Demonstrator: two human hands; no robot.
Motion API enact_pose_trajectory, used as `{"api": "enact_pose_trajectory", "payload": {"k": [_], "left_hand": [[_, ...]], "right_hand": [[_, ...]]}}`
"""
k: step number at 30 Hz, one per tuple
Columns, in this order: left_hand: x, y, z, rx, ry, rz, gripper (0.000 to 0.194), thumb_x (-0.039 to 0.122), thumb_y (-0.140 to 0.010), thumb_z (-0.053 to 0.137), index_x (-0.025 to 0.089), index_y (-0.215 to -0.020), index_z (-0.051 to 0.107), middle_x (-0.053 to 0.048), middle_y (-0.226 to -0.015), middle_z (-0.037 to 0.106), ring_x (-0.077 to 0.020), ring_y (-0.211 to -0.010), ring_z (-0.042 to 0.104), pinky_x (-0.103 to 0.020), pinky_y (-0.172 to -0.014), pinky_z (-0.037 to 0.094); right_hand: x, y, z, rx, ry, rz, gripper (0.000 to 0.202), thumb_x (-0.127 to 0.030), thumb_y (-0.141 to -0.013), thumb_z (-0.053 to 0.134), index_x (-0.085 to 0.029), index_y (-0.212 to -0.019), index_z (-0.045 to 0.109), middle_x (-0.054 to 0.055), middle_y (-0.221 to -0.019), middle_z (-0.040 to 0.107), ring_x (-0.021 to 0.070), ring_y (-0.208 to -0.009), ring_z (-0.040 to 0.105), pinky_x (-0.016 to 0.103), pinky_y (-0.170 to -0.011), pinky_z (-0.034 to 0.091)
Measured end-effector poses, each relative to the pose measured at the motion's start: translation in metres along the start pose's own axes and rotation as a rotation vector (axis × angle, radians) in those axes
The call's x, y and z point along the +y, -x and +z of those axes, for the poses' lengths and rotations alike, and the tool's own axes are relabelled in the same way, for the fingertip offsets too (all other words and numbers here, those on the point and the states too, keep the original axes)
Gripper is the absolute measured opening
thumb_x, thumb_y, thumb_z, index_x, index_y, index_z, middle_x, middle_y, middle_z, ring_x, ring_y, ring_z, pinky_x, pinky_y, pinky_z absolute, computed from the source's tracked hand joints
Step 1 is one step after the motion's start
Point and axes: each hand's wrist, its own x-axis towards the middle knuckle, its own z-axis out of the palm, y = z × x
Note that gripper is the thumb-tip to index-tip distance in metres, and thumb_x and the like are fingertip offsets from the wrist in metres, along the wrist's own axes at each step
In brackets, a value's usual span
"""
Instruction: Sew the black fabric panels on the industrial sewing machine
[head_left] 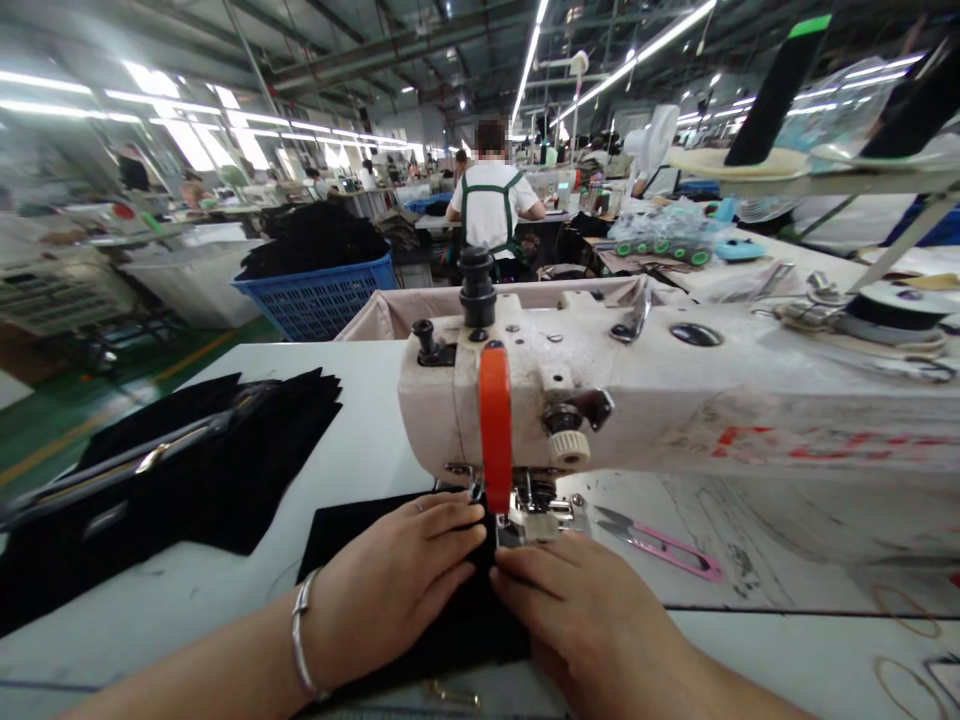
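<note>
A piece of black fabric (352,535) lies under the needle area of a white sewing machine (660,400). My left hand (397,580), with a silver bangle at its wrist, rests flat on this fabric, fingers stretched towards the presser foot. Just right of the needle area, my right hand (577,610) has its fingers bent and pressed together at the fabric's right edge; its thumb is mostly hidden. An orange guard (495,430) hangs in front of the needle and hides it. Pink-handled thread snips (675,550) lie on the machine bed, right of my right hand.
Black fabric pieces with a zipper (180,450) lie stacked on the table's left side. A small gold-coloured metal piece (454,693) is at the front edge. Beyond stand a blue crate (322,295) of black cloth and a seated person (491,205). Thread cones (776,100) stand upper right.
</note>
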Motion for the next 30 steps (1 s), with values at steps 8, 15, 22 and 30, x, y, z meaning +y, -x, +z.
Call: {"api": "enact_pose_trajectory", "payload": {"k": [8,15,22,30], "left_hand": [[0.033,0.021,0.007,0.023,0.018,0.015,0.032,0.034,-0.091,0.062,0.014,-0.116,0.064,-0.007,-0.114,0.069,-0.0195,-0.111,0.061,-0.028,-0.103,0.049],[0.026,0.025,0.013,0.1,0.066,0.041,0.028,0.03,-0.095,0.055,0.013,-0.116,0.064,-0.008,-0.113,0.069,-0.0169,-0.113,0.06,-0.026,-0.106,0.045],[0.013,0.014,0.012,0.078,0.138,0.015,0.032,0.015,-0.089,0.057,0.016,-0.12,0.062,-0.008,-0.117,0.066,-0.0197,-0.11,0.061,-0.033,-0.101,0.051],[-0.01,0.002,0.02,0.068,0.172,0.02,0.031,0.012,-0.089,0.056,0.016,-0.119,0.06,-0.008,-0.116,0.064,-0.0196,-0.113,0.058,-0.033,-0.103,0.048]], "right_hand": [[0.004,0.0,-0.012,0.012,-0.202,0.015,0.021,-0.009,-0.088,0.053,-0.02,-0.099,0.067,0.0,-0.099,0.071,0.0144,-0.084,0.063,0.03,-0.078,0.048],[0.004,0.002,-0.005,-0.079,-0.108,-0.035,0.015,-0.016,-0.09,0.053,-0.02,-0.098,0.065,0.0,-0.099,0.07,0.0166,-0.09,0.061,0.034,-0.08,0.047],[0.006,0.002,-0.001,-0.133,-0.027,0.061,0.029,-0.009,-0.083,0.057,-0.018,-0.11,0.064,0.006,-0.106,0.067,0.0225,-0.098,0.06,0.04,-0.087,0.051],[0.007,-0.003,0.002,-0.11,0.023,0.115,0.033,-0.002,-0.076,0.049,-0.013,-0.102,0.065,0.012,-0.102,0.065,0.0271,-0.093,0.059,0.044,-0.082,0.055]]}}
